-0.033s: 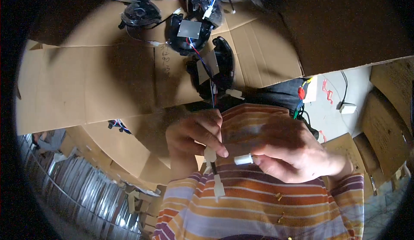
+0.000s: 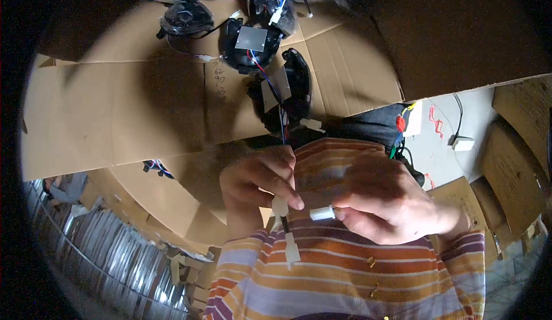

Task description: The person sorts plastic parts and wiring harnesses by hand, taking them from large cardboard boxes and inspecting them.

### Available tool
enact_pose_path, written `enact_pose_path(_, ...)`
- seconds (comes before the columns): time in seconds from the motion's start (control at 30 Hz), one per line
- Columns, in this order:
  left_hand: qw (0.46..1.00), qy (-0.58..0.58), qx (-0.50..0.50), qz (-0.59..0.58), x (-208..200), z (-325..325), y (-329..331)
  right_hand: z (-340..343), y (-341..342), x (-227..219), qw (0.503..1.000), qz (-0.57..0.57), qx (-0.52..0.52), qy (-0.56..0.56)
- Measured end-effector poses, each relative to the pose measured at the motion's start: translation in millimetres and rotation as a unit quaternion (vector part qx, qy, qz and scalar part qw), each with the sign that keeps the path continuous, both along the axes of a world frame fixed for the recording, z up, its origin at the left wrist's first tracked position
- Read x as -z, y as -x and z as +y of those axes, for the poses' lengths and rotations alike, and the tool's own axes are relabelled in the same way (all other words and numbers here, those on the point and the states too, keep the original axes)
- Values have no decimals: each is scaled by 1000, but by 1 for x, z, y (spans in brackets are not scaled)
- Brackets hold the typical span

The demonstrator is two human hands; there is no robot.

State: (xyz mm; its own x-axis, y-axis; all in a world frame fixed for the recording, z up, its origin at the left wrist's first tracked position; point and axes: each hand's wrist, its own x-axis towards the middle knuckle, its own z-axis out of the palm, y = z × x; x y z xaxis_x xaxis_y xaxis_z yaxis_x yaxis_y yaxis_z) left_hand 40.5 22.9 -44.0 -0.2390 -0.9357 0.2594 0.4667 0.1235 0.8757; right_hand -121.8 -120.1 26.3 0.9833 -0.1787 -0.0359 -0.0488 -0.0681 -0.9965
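My left hand point(image 2: 260, 177) is closed in a pinch on a thin wire cable near its pale plastic connector point(image 2: 280, 206). Below the fingers, a second pale connector point(image 2: 292, 247) hangs on a short dark lead in front of my striped shirt. The cable runs up to a black curved lamp-like housing point(image 2: 298, 84) with a grey plate on it, lying at the edge of the cardboard. Between thumb and forefinger my right hand point(image 2: 382, 202) grips a small white plastic sleeve point(image 2: 321, 213). Its left end points toward the left hand's connector, a small gap apart.
Flattened cardboard point(image 2: 155, 107) covers the work surface. Another black housing point(image 2: 252, 56) and a round clear-covered unit point(image 2: 187, 18) lie farther off, before a heap of wired parts. Red scraps and a white box point(image 2: 463, 143) are on the floor at right.
The white sleeve in my right hand has shifted very slightly left. Otherwise nothing has visibly moved.
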Motion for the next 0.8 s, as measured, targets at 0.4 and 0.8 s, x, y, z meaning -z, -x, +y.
enact_pose_path(0.4,998,25,-52,3,8,2,11,2,-2,-4,999,17,-36,33)
enact_pose_path(0.8,961,-158,-226,-2,-13,2,14,-41,12,-15,998,59,14,21)
